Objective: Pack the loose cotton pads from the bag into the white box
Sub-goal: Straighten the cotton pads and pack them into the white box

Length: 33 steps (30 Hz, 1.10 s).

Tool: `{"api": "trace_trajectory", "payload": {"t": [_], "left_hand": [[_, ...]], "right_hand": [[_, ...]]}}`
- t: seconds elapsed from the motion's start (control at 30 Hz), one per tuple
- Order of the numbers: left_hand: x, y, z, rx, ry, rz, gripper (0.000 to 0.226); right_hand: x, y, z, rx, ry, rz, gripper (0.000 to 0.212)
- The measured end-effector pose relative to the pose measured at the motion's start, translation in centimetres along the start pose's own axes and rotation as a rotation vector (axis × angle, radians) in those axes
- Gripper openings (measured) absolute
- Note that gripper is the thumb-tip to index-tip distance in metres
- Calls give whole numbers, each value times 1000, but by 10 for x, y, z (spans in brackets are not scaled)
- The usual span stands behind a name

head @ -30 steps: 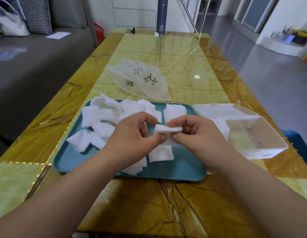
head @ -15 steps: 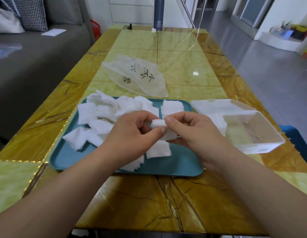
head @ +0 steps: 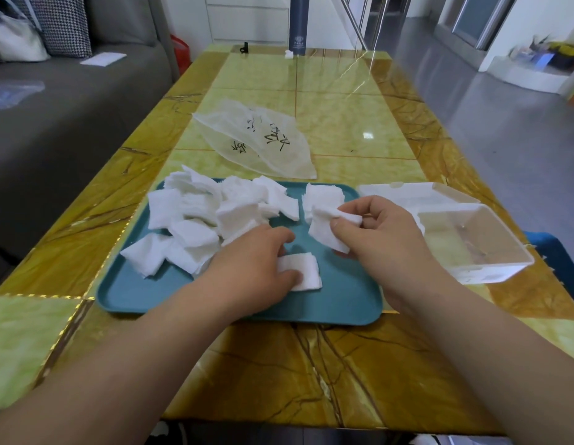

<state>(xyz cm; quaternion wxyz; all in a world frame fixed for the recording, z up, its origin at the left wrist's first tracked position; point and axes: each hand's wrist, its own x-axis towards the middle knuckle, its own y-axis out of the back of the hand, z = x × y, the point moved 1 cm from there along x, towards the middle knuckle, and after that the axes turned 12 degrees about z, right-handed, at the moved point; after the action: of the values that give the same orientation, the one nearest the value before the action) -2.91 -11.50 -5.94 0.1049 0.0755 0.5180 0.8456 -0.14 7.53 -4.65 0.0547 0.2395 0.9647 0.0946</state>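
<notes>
Cotton pads (head: 327, 229): small stack pinched between thumb and fingers of right hand (head: 382, 232), held over the right half of the teal tray (head: 343, 305). Left hand (head: 256, 261) curled down on a single pad (head: 303, 273) lying mid-tray, thumb and fingertips gripping it. Loose pile (head: 199, 220) fills the tray's left and far side. Tray sits near the desk (head: 279, 374) front edge. White box (head: 491, 274) open, just right of tray, by desk's right edge. Mesh bag (head: 256, 139) flat beyond tray, mid-desk.
</notes>
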Motion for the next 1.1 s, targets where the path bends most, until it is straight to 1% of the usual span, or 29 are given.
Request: {"api": "trace_trajectory", "payload": {"t": [0.07, 0.17, 0.2, 0.3, 0.33, 0.47, 0.5, 0.57, 0.63, 0.7, 0.77, 0.9, 1.0, 1.1], "left_hand": [[0, 1, 2, -24, 41, -47, 58], [-2, 3, 6, -65, 57, -92, 27], [-3, 4, 7, -73, 54, -91, 21], [-4, 4, 7, -102, 34, -54, 14], [-4, 5, 7, -145, 32, -24, 13], [-5, 17, 9, -486, 36, 121, 11], [-6, 22, 9, -581, 45, 115, 11], [-9, 29, 11, -757, 49, 28, 16], [-11, 31, 10, -843, 53, -21, 23], [-10, 31, 9, -846, 93, 25, 24], [-7, 31, 7, -828, 122, 74, 24], [-5, 30, 4, -818, 138, 135, 24], [-3, 28, 1, -810, 135, 144, 24], [-2, 26, -1, -801, 132, 145, 23]], "right_hand": [[-1, 0, 0, 7, -11, -14, 12], [-2, 0, 1, -9, -17, -31, 11], [-2, 0, 1, -11, -23, -35, 11], [-2, 1, 1, -16, -30, -33, 10], [-2, 1, 1, -12, -30, -28, 11], [-1, 2, 2, 5, -48, -29, 12], [-1, 2, 2, 11, -57, -42, 13], [-1, 2, 0, 52, -95, -103, 16], [-4, 1, -3, 135, -142, -207, 20], [-6, -1, -5, 170, -143, -309, 22], [-9, -3, -6, 174, -130, -363, 24], [-7, -2, -5, 168, -108, -369, 24], [-6, -1, -4, 156, -83, -389, 24], [-5, 1, -6, 152, -63, -414, 33]]}}
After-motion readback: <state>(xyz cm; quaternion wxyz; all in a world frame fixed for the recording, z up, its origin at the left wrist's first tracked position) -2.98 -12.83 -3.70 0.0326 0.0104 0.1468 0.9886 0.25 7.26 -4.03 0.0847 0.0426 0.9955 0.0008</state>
